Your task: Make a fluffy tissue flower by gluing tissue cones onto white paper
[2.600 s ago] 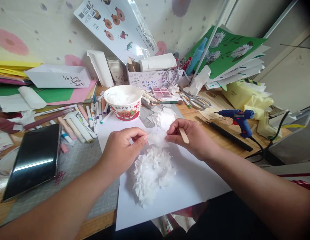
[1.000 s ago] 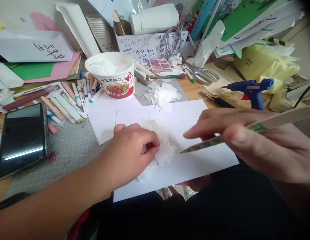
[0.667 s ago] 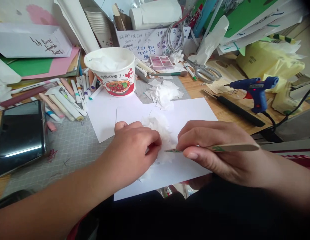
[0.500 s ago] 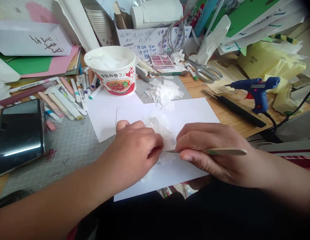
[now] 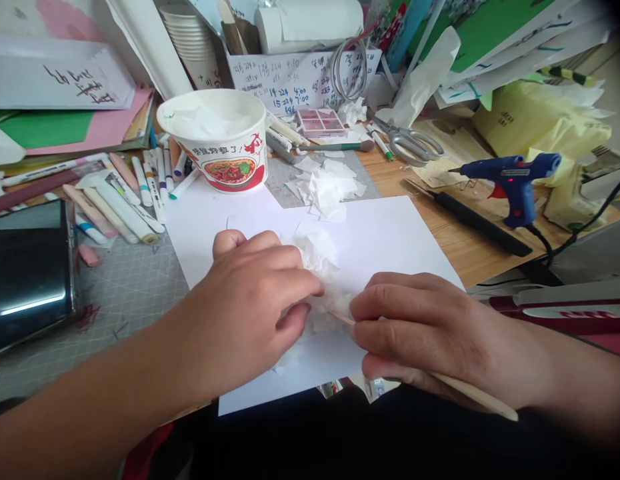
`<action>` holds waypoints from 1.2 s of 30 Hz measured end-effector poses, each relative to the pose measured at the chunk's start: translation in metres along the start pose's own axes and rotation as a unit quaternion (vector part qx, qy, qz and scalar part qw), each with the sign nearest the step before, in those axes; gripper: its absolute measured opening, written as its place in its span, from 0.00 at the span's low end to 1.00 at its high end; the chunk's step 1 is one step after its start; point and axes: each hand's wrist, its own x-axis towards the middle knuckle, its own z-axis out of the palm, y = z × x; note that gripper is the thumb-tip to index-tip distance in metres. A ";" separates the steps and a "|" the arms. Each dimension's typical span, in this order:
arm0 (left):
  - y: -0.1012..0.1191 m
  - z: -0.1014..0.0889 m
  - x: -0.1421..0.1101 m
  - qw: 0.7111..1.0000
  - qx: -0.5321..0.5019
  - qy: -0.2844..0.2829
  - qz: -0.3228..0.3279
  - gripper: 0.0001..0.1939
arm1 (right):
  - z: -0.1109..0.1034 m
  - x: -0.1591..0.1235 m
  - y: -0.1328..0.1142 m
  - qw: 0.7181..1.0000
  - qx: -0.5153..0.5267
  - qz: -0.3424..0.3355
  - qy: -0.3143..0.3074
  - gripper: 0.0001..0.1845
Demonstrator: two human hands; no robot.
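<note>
My right hand [image 5: 420, 333] is closed on a slim wooden stick [image 5: 483, 399]. The stick's narrow tip pokes out by the fingertips and meets white tissue paper [image 5: 320, 257] on a white sheet [image 5: 390, 233]. The wide flat end points down to the right. My left hand [image 5: 260, 300] rests over the tissue's left side, index fingertip on it, a gap between index finger and thumb; its other fingers are bent. A pile of torn tissue pieces [image 5: 327, 190] lies just beyond the sheet. A printed paper tub [image 5: 230, 150] stands behind my left hand, with white material inside.
At right on the wooden desk lie a blue glue gun [image 5: 520, 180] with a cord, a black-handled tool [image 5: 483, 223] and scissors [image 5: 410, 143]. Markers [image 5: 125, 200] crowd the left beside a dark phone or tablet [image 5: 30, 267]. A small pink paint case [image 5: 320, 123] sits behind.
My right hand has turned and moved slightly down, swinging the stick's wide end toward me. My left hand has shifted left, its thumb and index finger parting. The view has shifted slightly.
</note>
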 end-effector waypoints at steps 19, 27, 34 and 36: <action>0.000 0.000 -0.002 1.000 0.001 -0.014 0.002 0.09 | -0.012 0.002 0.011 0.975 0.155 0.107 0.117 0.04; 0.001 0.000 -0.003 0.997 -0.038 -0.058 0.016 0.12 | -0.019 0.005 0.009 0.976 0.195 0.093 0.032 0.08; 0.003 0.006 -0.008 0.992 -0.110 -0.062 -0.024 0.12 | -0.034 0.000 0.052 0.929 0.225 0.135 0.261 0.15; 0.002 0.009 -0.008 0.992 -0.100 -0.065 -0.028 0.12 | -0.036 0.008 0.073 0.940 0.156 0.175 0.246 0.16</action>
